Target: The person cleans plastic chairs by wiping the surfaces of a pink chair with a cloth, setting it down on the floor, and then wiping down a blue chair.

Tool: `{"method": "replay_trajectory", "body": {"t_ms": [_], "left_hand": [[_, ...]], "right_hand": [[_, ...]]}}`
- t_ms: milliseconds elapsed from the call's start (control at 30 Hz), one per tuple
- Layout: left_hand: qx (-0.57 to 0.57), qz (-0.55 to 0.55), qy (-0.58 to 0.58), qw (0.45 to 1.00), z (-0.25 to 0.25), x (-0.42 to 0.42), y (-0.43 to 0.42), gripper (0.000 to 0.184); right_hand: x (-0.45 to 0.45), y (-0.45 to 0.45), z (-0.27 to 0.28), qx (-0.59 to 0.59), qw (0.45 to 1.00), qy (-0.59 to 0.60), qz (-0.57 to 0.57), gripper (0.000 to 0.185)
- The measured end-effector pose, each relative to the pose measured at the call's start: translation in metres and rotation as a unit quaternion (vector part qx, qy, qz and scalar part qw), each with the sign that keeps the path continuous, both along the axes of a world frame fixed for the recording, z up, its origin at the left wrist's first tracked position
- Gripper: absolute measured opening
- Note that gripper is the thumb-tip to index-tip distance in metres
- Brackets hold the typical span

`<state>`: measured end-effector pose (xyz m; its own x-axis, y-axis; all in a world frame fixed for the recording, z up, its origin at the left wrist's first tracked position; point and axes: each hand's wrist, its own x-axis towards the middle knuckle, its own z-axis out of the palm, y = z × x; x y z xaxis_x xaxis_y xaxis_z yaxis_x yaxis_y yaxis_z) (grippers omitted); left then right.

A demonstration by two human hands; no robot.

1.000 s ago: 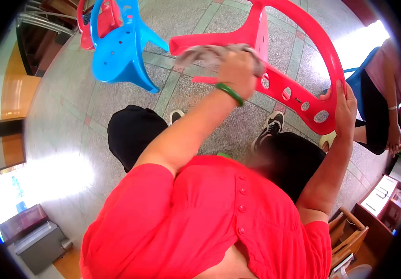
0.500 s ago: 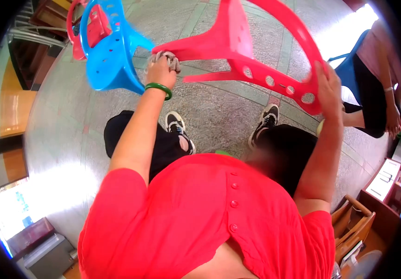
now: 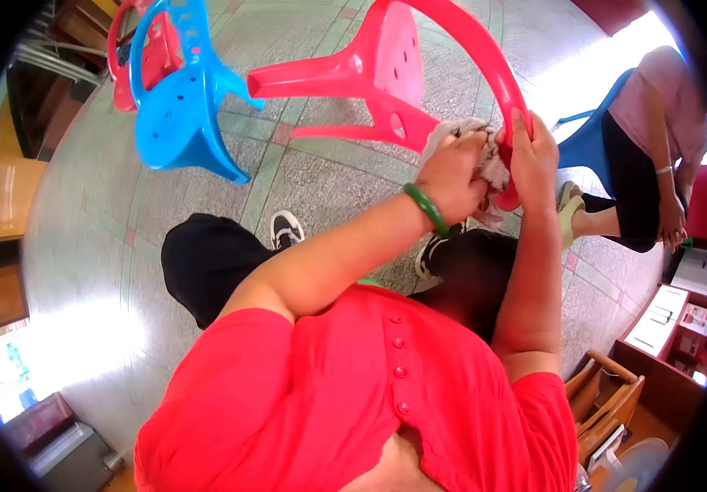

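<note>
A red plastic chair [image 3: 398, 57] is tipped on its side in front of me, its legs pointing left. My right hand [image 3: 534, 152] grips the curved rim of its back on the right. Wrapped around a crumpled greyish cloth [image 3: 460, 131], my left hand [image 3: 456, 176] presses against the chair's holed backrest, close beside my right hand. The cloth hides part of the backrest and some of its holes. A green bangle circles my left wrist.
Left of the red chair stands a blue plastic chair [image 3: 177, 107], with another red chair [image 3: 148, 57] behind it. At right a person [image 3: 656, 148] sits on a dark blue chair [image 3: 587, 148]. A wooden rack [image 3: 607, 402] is at lower right.
My left hand has moved right with the cloth, from the chair's leg to its backrest. The red chair has shifted slightly left in view, my right hand still on its rim.
</note>
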<state>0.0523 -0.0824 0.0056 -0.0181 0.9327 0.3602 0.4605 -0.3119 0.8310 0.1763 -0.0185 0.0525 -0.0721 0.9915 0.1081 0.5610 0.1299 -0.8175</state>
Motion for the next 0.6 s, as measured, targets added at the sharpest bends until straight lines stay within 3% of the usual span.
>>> {"method": "replay_trajectory", "body": {"t_ms": [33, 67, 100, 133, 233, 300, 400, 600], "left_hand": [[0.008, -0.007, 0.003, 1.0, 0.004, -0.005, -0.001, 0.044], [-0.07, -0.099, -0.16, 0.98, 0.007, -0.012, -0.004, 0.042], [-0.152, -0.186, -0.315, 0.918, 0.01, -0.021, -0.007, 0.041], [-0.194, -0.237, -0.266, 0.914, -0.003, -0.034, -0.008, 0.037], [-0.242, -0.247, -0.273, 0.898, -0.023, -0.058, -0.03, 0.035], [-0.259, -0.208, -0.355, 0.874, -0.031, -0.074, -0.037, 0.033], [-0.335, -0.189, -0.35, 0.854, -0.017, -0.111, -0.035, 0.03], [-0.169, -0.141, -0.403, 0.888, 0.04, -0.135, -0.005, 0.031]], "right_hand": [[0.005, 0.004, -0.002, 0.005, 1.0, 0.015, -0.005, 0.03], [0.013, 0.012, -0.013, 0.049, 0.998, -0.027, -0.011, 0.033], [0.015, 0.015, -0.011, 0.051, 0.998, -0.022, -0.019, 0.033], [0.016, 0.017, -0.008, 0.029, 0.999, -0.013, -0.017, 0.034], [0.019, 0.023, -0.005, 0.014, 0.999, 0.03, -0.002, 0.033], [0.02, 0.026, -0.011, 0.005, 0.999, 0.032, -0.001, 0.034], [0.024, 0.028, -0.017, 0.009, 0.999, 0.031, 0.003, 0.034], [0.016, 0.01, -0.003, 0.012, 1.0, 0.008, 0.02, 0.033]]}}
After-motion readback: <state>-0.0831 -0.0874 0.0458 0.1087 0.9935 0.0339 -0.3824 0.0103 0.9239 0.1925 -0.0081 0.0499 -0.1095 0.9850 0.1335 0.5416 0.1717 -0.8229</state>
